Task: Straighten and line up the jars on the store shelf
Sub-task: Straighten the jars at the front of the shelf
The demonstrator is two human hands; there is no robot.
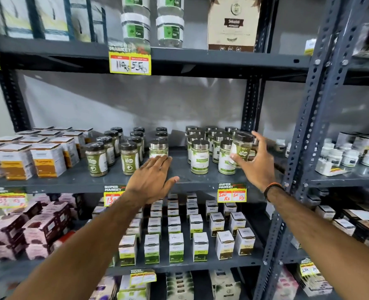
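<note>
Grey steel shelf (179, 180) at chest height, and both hands are up on it. Right hand (254, 163) has a black-lidded jar (242, 149) in its grip, thumb across the lower label and fingers curled round the far side, the jar tipped slightly and lifted in front of the silver-lidded jars (209, 148) grouped at the right of the shelf. An orange-and-black band sits on that wrist.

Left hand (155, 176) lies flat and spread, palm down on the shelf board, fingertips touching the base of a single silver-lidded jar (158, 149) that stands at the front of the middle column. That hand grips nothing.

Left of it, two columns of black-lidded jars (112, 148) run front to back, brownish powder inside, green-and-white labels facing out. The middle column has black lids behind that lone silver one. The right-hand group has shiny metal caps, pale labels with green leaf print, packed close in rows.

Orange-and-white boxes (27, 159) fill the shelf's left end. A yellow price tag (232, 192) hangs on the shelf edge below the right hand.
</note>
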